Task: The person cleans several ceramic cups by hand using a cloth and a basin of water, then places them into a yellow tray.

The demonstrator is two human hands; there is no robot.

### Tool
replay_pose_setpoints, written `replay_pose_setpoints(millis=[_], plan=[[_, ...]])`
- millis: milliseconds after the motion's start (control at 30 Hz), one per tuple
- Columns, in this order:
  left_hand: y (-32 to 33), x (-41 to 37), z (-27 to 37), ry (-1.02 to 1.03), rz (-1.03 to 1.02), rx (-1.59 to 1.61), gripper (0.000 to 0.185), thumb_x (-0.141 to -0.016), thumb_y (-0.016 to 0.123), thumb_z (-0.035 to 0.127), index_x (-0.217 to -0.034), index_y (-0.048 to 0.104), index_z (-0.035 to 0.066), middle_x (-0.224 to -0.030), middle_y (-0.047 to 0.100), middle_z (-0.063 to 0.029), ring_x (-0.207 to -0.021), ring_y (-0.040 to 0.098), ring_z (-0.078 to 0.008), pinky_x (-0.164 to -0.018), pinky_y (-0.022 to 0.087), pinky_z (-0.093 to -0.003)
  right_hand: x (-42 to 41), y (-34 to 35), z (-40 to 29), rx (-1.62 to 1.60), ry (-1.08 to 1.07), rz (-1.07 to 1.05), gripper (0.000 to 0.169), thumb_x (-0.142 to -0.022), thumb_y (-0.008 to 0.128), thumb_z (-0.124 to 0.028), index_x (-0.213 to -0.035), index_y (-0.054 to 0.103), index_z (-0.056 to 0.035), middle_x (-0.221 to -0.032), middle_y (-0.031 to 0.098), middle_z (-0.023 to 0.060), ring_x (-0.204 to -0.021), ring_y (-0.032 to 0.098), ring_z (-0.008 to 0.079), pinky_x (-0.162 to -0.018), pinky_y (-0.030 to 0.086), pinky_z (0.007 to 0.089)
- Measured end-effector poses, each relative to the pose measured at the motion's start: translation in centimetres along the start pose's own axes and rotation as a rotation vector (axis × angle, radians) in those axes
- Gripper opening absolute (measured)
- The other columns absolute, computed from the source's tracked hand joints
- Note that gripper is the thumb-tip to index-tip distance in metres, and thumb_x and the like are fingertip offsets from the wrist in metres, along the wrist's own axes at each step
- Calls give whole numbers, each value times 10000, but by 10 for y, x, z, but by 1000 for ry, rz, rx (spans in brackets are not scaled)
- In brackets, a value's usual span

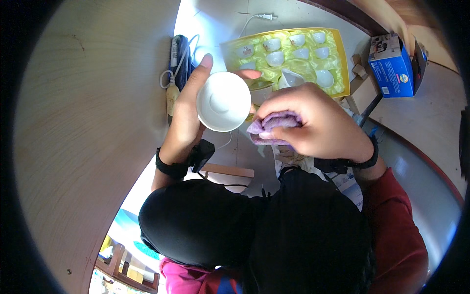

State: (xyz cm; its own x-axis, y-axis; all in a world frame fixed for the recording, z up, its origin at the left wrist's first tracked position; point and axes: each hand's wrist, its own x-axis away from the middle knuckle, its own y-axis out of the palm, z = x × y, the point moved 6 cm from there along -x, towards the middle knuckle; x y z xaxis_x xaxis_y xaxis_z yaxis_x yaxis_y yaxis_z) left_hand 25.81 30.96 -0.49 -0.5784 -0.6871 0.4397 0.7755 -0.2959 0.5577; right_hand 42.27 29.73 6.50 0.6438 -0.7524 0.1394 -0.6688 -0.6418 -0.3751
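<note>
In my left hand (189, 106) is a white porcelain bowl or cup (224, 101), its round hollow facing up toward me. My right hand (312, 121) grips a bunched purple cloth (279, 125) just right of the bowl, with a small gap between them. Beyond both hands lies a yellow gift box (343, 62) lined with shiny yellow satin. Several small white cups (275, 58) sit in its hollows, along with a white spouted pitcher (292, 78). Partly hidden behind my right hand, another pale vessel (261, 92) is at the box's near side.
A blue printed carton (393, 71) with an open flap stands at the right. On the left, a power strip (172, 96) with a white cord lies beside a wooden panel (91, 110). A white plug (267, 17) rests on the tiled floor. Below my hands is a wooden bar (229, 170).
</note>
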Motion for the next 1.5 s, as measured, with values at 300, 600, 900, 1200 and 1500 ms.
replay_pose_setpoints(millis=[300,600,900,1200,1500], plan=[[0,1,-1,-5,317,16,606,-1060,423,544,-1263,594,0,-1087,703,-136,-984,707,-189,-868,556,-303,-28,3,-8,385,-402,322,286,-808,682,-10,-1084,645,-75,-1018,583,65,-827,711,261,-661,573,379],[-6,7,-3,-52,320,-87,648,-1078,351,543,-1256,636,-12,-1090,714,-128,-994,700,-181,-876,542,-275,-22,25,-1,899,-465,316,218,-816,701,-129,-1022,684,-60,-995,568,16,-679,704,135,-556,583,290],[-10,-5,-12,23,182,59,648,-1076,349,523,-1256,654,-19,-1116,725,-140,-981,714,-208,-897,556,-301,-27,16,7,521,-175,-34,138,-743,707,-39,-880,699,-29,-869,678,107,-695,713,279,-621,580,420],[-8,-6,-5,88,261,24,654,-1066,337,601,-1251,597,29,-1077,708,-133,-999,710,-195,-864,557,-306,-42,-8,-3,121,-381,331,321,-744,667,51,-1047,718,-41,-979,693,100,-803,702,293,-730,559,368],[-24,0,-8,106,497,91,644,-1071,364,566,-1154,642,-9,-1001,724,-134,-936,721,-189,-798,570,-305,-40,23,10,752,-455,351,150,-816,697,-105,-948,658,-47,-984,609,39,-702,720,201,-574,583,338]])
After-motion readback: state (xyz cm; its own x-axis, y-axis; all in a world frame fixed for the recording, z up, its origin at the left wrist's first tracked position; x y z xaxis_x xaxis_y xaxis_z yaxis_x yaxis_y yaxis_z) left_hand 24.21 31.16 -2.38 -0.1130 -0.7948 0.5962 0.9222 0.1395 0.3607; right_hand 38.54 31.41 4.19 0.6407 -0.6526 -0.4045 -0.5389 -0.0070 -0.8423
